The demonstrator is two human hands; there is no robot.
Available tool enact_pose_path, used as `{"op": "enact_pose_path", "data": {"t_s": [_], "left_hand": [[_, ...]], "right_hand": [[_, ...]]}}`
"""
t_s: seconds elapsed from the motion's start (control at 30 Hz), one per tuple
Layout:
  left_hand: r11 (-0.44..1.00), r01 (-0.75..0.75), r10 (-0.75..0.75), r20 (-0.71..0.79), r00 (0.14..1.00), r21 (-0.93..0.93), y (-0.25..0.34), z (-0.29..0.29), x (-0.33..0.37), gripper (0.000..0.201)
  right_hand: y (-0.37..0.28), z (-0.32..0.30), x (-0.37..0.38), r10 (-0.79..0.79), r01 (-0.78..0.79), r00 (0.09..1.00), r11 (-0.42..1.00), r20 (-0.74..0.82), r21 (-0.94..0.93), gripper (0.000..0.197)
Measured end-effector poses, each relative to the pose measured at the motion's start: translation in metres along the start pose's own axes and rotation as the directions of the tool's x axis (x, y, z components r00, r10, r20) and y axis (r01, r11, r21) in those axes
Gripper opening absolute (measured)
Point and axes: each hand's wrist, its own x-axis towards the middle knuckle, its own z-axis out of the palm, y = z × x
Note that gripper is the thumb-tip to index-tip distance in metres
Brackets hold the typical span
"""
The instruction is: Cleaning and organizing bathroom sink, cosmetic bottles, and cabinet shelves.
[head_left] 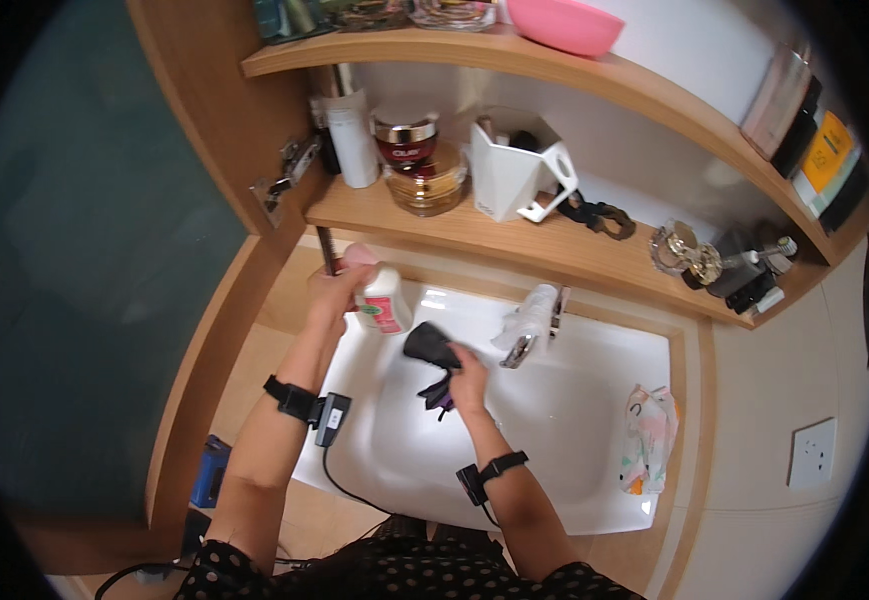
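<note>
At the sink's far left corner, my left hand [335, 290] has its fingers closed around the upper part of a white bottle [385, 302] with a pink cap [360, 254] and a pink-and-green label. A thin dark stick-like thing [326, 248] rises beside those fingers; whether they hold it too I cannot tell. My right hand [469, 380] is over the basin of the white sink [565, 470], shut on a black object [431, 346] whose kind I cannot make out. Dark purple, strap-like pieces [439, 390] hang just below it.
A chrome faucet [521, 350] with a white wrap stands behind the basin. A printed soft pack [649, 440] lies on the sink's right rim. Above, a wooden shelf [615, 258] bears jars, a white mug [507, 175] and small bottles. An open cabinet door [85, 280] stands on the left.
</note>
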Motion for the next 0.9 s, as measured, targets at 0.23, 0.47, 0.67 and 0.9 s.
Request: {"op": "enact_pose_path", "data": {"t_s": [0.23, 0.47, 0.67, 0.9], "left_hand": [[0.996, -0.025, 0.027, -0.019, 0.999, 0.081, 0.002, -0.001, -0.004, 0.028], [0.987, -0.11, 0.108, 0.025, 0.994, 0.12, -0.009, -0.019, -0.012, 0.055], [0.982, -0.147, 0.16, -0.111, 0.981, 0.114, -0.051, -0.056, -0.009, 0.033], [0.988, -0.081, 0.108, 0.213, 0.971, -0.133, -0.085, -0.071, 0.045, 0.049]], "right_hand": [[0.04, -0.044, 0.02, -0.033, -0.068, 0.974, 0.904, -0.226, -0.421, 0.045], [0.025, 0.01, 0.034, 0.038, -0.049, 0.999, 0.728, -0.031, -0.684, 0.057], [0.005, 0.018, 0.07, -0.104, 0.209, 0.974, 0.756, 0.201, -0.62, 0.051], [0.039, -0.027, 0.055, -0.174, 0.243, 0.969, 0.8, 0.175, -0.549, 0.069]]}}
